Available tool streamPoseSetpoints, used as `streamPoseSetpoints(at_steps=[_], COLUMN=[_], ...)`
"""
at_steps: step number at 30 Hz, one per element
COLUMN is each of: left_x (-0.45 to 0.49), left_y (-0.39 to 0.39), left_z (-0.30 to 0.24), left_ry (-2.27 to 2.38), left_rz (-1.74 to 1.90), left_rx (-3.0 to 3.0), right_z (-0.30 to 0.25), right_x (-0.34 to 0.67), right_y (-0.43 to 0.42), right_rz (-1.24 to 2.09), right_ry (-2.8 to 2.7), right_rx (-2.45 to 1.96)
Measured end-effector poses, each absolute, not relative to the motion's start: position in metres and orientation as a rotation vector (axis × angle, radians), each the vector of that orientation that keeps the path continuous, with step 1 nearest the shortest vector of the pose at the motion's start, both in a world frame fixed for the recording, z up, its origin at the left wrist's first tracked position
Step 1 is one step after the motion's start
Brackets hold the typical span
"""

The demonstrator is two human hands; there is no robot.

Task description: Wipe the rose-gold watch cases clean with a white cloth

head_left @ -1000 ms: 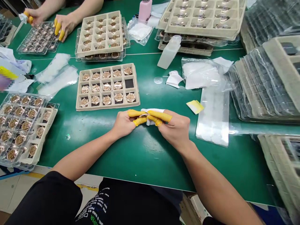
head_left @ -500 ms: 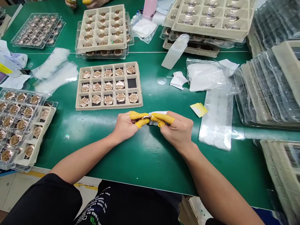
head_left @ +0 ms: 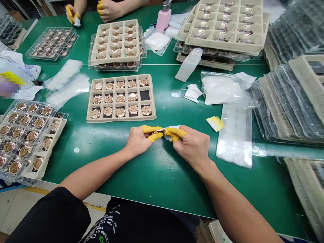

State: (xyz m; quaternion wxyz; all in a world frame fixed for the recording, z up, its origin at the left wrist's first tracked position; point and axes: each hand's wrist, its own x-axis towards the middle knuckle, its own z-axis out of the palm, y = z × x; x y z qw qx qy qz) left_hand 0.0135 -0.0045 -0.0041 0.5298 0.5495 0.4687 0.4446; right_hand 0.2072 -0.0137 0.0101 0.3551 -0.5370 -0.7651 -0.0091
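My left hand [head_left: 138,140] and my right hand [head_left: 192,145] meet low over the green table [head_left: 157,168], both with yellow finger cots. The left fingers pinch a small rose-gold round metal piece [head_left: 160,130]. The right fingers press a white cloth [head_left: 169,133] against that piece. Just beyond the hands lies a beige compartment tray [head_left: 121,116] with rose-gold pieces in most cells and one dark cell bare.
A clear tray of pieces [head_left: 22,135] sits at the left edge. More beige trays [head_left: 116,40] and stacks [head_left: 222,27] stand behind, with a pink bottle [head_left: 163,18], plastic bags [head_left: 235,131] and a yellow pad [head_left: 215,123]. Another person's hands [head_left: 108,8] work at the far side.
My hands stay pinched together on the piece and cloth. The view has shifted slightly, and the other person's hands have moved from the far left toward the top centre.
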Motion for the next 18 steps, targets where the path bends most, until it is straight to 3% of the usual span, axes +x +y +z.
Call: streamPoseSetpoints(at_steps=[8,13,18], left_x=[0.014,0.008,0.009], left_y=[0.001,-0.004,-0.010], left_z=[-0.005,0.002,0.004], left_ry=[0.971,1.151,1.186], left_rz=[1.130,1.138,1.066], left_rx=[1.206,1.719,1.774], right_z=[0.017,0.007,0.003], right_x=[0.194,0.194,0.198], right_y=[-0.017,-0.018,-0.017], right_rz=[0.594,0.376,0.018], right_ry=[-1.641,-1.789,-1.994], right_rx=[-1.317,-1.169,-1.245])
